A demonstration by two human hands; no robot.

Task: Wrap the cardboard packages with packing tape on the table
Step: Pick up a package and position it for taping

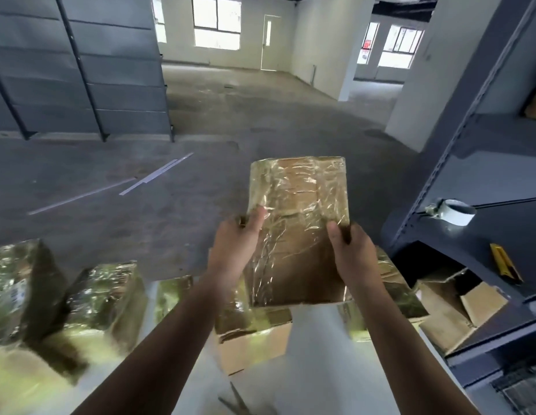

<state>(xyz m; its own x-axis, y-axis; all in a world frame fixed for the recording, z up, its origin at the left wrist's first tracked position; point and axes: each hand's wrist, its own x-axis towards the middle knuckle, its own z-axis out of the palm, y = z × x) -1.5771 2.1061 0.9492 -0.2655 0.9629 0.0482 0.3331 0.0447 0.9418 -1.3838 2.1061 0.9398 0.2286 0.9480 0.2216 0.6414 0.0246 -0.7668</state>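
Note:
I hold a flat cardboard package [299,223] covered in shiny clear tape up in the air, above the white table [314,369]. My left hand [235,247] grips its left edge, thumb on the top face. My right hand [353,250] grips its right edge, thumb on top as well. A roll of packing tape [457,211] stands on the grey shelf to the right, away from both hands.
Several taped packages [105,298] lie on the table at the left, and a partly taped box [254,339] sits under my arms. Scissors [237,402] lie near the table's front. A grey shelving unit [482,250] at right carries a yellow cutter [504,263] and open cardboard boxes [458,313].

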